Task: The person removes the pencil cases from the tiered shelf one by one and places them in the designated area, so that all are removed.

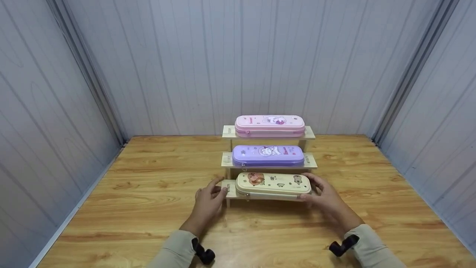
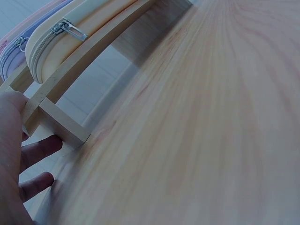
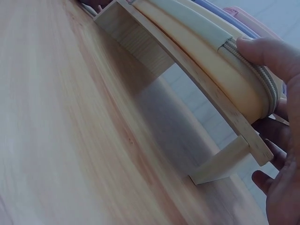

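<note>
On the desk [image 1: 156,178] there, the cream pencil case [image 1: 273,184] lies lengthwise on the bottom shelf [image 1: 231,189], stretching left from the nearer right hand [image 1: 328,197], whose grip clasps its right end, while the left hand [image 1: 208,204] pinches the shelf's left edge.

There are three pencil cases [image 1: 268,155], three shelves [image 1: 226,160], one table [image 1: 156,186].

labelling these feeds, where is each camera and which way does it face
Head: on the head, facing forward and down at the wooden stand; shows left hand, right hand, sleeves.
Left wrist: on that wrist, facing the table and stand's left end; left hand at left edge.
Right wrist: on that wrist, facing the stand's right end; right hand at right edge, some left hand's fingers top left.
Both wrist views share the cream case.
</note>
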Demonstrator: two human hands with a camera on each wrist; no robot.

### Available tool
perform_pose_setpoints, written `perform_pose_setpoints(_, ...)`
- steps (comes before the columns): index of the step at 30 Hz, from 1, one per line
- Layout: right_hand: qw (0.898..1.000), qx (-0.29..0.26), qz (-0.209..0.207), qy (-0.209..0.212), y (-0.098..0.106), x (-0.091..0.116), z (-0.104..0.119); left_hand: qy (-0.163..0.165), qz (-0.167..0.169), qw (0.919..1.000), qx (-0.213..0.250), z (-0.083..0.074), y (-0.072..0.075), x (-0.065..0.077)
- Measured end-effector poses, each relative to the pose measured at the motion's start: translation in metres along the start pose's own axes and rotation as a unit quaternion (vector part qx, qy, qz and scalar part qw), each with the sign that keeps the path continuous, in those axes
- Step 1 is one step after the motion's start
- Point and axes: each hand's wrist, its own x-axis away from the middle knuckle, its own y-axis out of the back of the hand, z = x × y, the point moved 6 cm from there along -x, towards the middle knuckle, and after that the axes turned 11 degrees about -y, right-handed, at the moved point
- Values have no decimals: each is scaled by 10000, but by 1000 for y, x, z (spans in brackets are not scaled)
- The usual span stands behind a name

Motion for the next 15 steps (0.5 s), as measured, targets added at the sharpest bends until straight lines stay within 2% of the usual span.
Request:
perform_pose_setpoints(5, 10000, -27, -32, 83, 3, 0, 0, -138, 6, 9999, 25, -1, 0, 1)
perform_pose_setpoints(15, 9979, 40, -132, 634, 14, 0, 0, -33, -25, 10000, -13, -1, 1, -1)
